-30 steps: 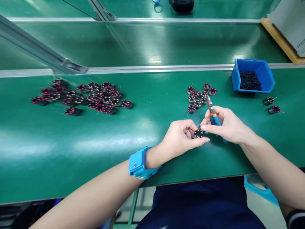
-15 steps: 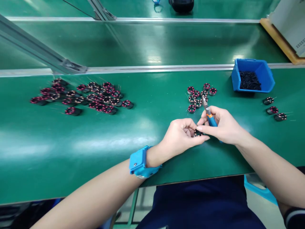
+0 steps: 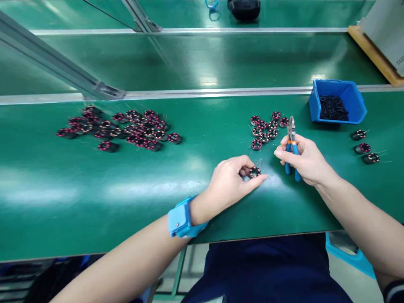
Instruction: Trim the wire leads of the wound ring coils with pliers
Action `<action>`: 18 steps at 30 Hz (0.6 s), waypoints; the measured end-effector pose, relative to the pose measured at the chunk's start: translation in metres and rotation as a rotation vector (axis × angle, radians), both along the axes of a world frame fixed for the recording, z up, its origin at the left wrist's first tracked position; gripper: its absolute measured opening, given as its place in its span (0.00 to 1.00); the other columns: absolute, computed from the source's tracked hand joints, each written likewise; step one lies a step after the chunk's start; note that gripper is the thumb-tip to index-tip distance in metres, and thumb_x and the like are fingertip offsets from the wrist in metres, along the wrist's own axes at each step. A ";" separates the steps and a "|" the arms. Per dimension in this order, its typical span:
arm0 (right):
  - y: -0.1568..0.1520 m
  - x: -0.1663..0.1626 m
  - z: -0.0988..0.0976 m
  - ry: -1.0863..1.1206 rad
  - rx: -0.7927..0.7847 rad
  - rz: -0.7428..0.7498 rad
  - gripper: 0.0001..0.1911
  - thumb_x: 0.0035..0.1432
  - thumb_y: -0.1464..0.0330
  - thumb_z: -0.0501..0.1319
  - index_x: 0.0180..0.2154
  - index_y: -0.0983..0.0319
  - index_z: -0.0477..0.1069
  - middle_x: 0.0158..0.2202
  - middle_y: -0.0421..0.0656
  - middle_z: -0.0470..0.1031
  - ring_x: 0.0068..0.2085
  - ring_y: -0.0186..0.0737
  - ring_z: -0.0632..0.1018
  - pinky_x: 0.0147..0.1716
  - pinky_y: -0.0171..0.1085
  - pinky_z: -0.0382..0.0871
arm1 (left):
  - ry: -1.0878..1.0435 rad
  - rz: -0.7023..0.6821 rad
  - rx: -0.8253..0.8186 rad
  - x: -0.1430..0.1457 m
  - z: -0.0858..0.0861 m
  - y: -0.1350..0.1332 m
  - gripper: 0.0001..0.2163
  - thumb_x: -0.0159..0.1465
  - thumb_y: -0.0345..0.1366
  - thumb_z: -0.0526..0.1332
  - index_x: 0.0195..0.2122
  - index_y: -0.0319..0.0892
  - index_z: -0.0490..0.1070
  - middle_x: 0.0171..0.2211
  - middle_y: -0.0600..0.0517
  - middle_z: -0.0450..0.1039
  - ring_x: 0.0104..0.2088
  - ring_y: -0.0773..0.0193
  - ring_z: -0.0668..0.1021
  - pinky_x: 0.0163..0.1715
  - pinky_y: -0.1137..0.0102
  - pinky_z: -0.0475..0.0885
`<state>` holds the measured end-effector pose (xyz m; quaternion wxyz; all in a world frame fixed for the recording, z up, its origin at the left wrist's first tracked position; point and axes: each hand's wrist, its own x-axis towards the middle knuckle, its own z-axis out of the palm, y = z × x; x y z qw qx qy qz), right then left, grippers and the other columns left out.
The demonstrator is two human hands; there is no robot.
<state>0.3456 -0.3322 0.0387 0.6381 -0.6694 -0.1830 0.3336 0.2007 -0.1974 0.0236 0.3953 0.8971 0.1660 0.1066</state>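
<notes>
My left hand [image 3: 229,182] pinches a small round wound coil [image 3: 254,171] between thumb and fingers, just above the green table [image 3: 202,202]. A blue strap [image 3: 180,219] circles that wrist. My right hand [image 3: 306,160] is closed round blue-handled cutters [image 3: 291,143], held upright with the jaws pointing away from me, a short gap right of the coil. A small cluster of similar coils [image 3: 267,128] lies just beyond the cutters' tip.
A large heap of coils [image 3: 126,128] lies at the left. Three more coils [image 3: 363,146] sit at the right. A blue bin [image 3: 337,101] of black bits stands at the back right. A metal rail [image 3: 202,92] borders the conveyor belt beyond.
My right hand has pulled away from the coil to the right and tipped the cutters upright. My left hand has shifted slightly left, still holding the coil.
</notes>
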 end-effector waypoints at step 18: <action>-0.009 0.003 0.000 -0.074 -0.011 0.061 0.17 0.42 0.64 0.70 0.31 0.61 0.66 0.29 0.39 0.73 0.25 0.31 0.70 0.27 0.35 0.63 | -0.199 0.040 0.341 0.048 -0.017 0.015 0.12 0.55 0.36 0.65 0.39 0.40 0.67 0.34 0.49 0.75 0.35 0.59 0.77 0.37 0.64 0.73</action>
